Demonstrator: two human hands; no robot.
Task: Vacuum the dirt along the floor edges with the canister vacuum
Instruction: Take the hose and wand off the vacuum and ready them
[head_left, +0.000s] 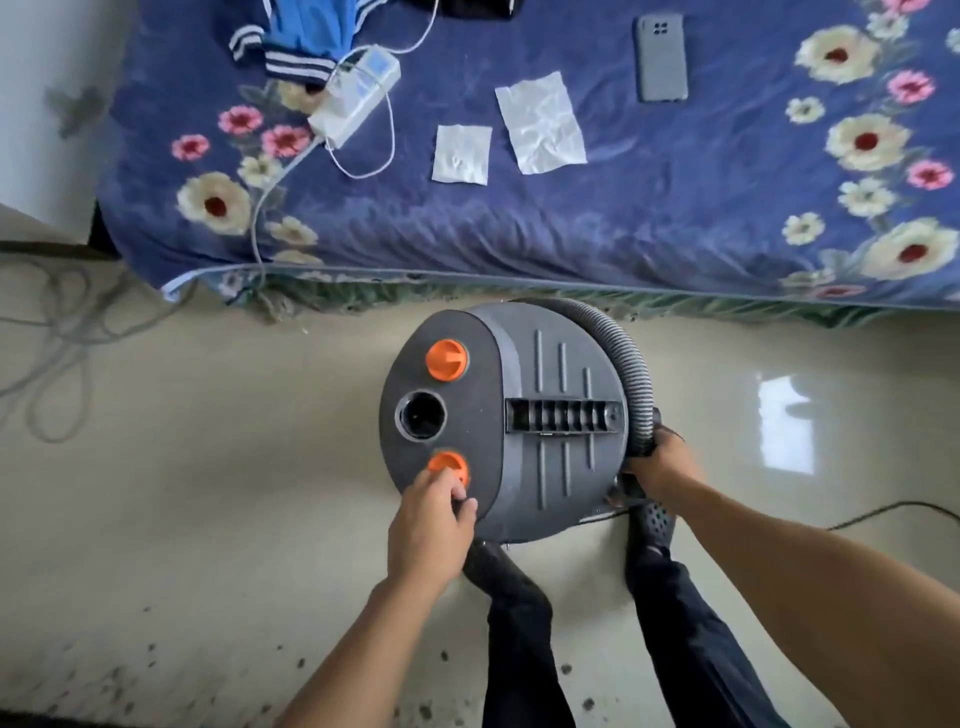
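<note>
One vacuum, one hose, two orange knobs, two paper sheets, two hands.

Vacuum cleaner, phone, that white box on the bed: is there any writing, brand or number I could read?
No readable text anywhere in this view.
Canister vacuum: no brand or label shows on its grey top.
Orange knobs: no legible marks; the left hand pinches the nearer knob, the right hand grips the hose.
White power strip: bluish panel, too blurred to read.
Phone: plain grey back.
Two white sheets: blank.

Glossy beige floor; floral blue bed.
</note>
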